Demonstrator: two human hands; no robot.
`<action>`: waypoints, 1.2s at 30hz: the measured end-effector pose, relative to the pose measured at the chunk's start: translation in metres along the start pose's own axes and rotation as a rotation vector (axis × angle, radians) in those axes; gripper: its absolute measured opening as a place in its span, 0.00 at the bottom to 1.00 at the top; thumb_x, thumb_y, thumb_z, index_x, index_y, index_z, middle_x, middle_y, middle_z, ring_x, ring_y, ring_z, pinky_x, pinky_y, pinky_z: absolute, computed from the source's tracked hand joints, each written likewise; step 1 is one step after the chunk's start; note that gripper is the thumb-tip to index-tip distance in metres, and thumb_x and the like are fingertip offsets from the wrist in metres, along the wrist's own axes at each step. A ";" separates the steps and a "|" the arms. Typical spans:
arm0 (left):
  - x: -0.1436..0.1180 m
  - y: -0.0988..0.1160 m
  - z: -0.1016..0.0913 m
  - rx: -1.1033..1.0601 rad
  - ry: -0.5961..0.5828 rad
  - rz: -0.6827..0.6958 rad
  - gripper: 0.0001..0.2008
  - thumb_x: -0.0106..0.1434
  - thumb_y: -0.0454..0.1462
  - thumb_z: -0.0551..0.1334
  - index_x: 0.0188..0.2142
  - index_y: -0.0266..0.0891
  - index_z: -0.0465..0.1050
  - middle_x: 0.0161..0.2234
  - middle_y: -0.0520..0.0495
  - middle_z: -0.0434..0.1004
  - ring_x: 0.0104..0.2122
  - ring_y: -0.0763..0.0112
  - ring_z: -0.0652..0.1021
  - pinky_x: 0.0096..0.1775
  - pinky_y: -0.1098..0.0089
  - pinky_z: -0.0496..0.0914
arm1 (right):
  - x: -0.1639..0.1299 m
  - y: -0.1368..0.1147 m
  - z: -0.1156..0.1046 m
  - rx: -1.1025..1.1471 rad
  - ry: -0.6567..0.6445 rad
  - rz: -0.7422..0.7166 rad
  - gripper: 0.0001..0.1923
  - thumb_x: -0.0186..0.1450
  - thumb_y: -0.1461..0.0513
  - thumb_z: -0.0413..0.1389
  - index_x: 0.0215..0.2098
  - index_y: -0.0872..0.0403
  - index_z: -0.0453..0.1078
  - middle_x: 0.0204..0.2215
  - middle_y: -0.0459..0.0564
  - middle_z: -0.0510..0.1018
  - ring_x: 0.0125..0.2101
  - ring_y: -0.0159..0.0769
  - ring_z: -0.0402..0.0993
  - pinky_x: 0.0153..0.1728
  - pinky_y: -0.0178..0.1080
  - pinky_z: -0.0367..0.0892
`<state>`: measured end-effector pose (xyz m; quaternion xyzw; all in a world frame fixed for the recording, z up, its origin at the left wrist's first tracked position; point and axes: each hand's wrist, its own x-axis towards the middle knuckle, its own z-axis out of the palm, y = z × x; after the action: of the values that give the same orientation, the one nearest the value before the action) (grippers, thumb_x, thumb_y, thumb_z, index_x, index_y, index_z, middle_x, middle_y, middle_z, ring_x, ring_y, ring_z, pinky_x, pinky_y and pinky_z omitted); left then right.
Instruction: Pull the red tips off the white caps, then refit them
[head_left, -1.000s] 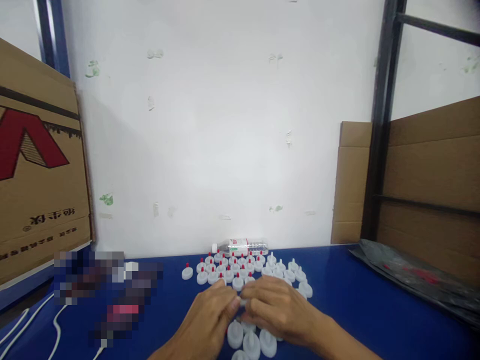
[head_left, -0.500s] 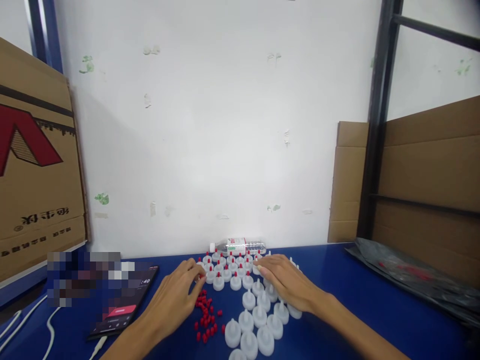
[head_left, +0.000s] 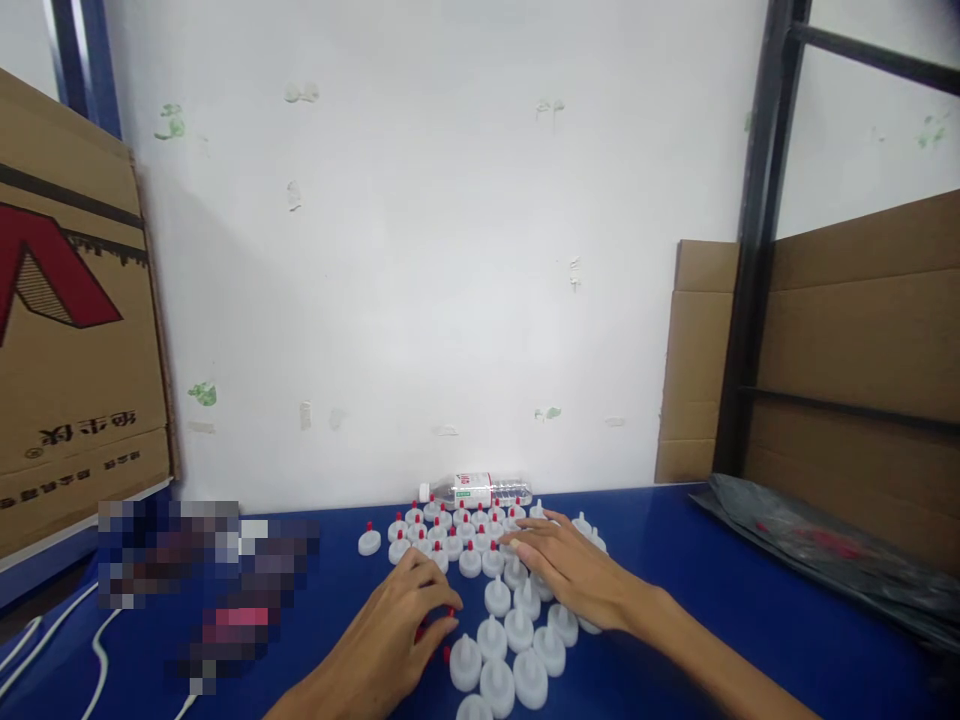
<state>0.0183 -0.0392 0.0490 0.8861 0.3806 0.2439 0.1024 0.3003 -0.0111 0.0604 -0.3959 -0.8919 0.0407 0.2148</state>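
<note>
My left hand [head_left: 397, 630] is low over the table's middle, thumb and index finger closed on a small red tip cap [head_left: 451, 613]. Its fingers hide most of the loose red caps beneath. My right hand [head_left: 574, 565] rests over the right side of a group of white nozzle lids, fingers stretched out and touching or just above them. Plain white nozzle lids [head_left: 519, 630] stand upright in front of it. Farther back are several white lids with red tips [head_left: 470, 561]. One red-tipped lid [head_left: 369, 541] stands apart at the left.
A clear plastic bottle [head_left: 476, 490] lies against the wall behind the lids. At left are a cardboard box [head_left: 75, 380], white cables [head_left: 101, 655] and a pixelated area. A dark plastic bag [head_left: 817, 550] lies on the blue table [head_left: 660, 660] at right.
My left hand has moved right and toward me, from the back-left lids to the loose red caps. A red-tipped lid now shows at far left. My right hand has shifted slightly left.
</note>
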 end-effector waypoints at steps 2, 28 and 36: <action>-0.001 -0.002 0.002 0.004 0.002 0.005 0.08 0.69 0.31 0.62 0.43 0.45 0.78 0.44 0.48 0.77 0.47 0.63 0.73 0.49 0.64 0.70 | 0.000 -0.001 -0.002 0.002 0.013 0.003 0.25 0.80 0.53 0.36 0.59 0.48 0.71 0.57 0.51 0.78 0.62 0.46 0.67 0.65 0.57 0.50; -0.003 0.028 -0.011 0.200 0.099 0.150 0.03 0.73 0.37 0.58 0.41 0.42 0.70 0.41 0.46 0.76 0.42 0.60 0.72 0.46 0.62 0.69 | -0.001 -0.070 0.011 0.063 0.262 -0.451 0.06 0.74 0.65 0.54 0.48 0.51 0.64 0.42 0.52 0.81 0.45 0.39 0.79 0.47 0.40 0.71; 0.000 0.029 -0.015 0.403 0.044 0.208 0.10 0.68 0.28 0.53 0.35 0.41 0.69 0.37 0.44 0.75 0.37 0.60 0.71 0.44 0.59 0.66 | 0.000 -0.069 0.015 0.092 0.321 -0.503 0.06 0.75 0.65 0.53 0.48 0.50 0.60 0.43 0.53 0.81 0.45 0.39 0.79 0.47 0.41 0.72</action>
<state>0.0286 -0.0594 0.0722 0.9176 0.3303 0.1914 -0.1107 0.2468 -0.0571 0.0638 -0.1540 -0.9139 -0.0365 0.3739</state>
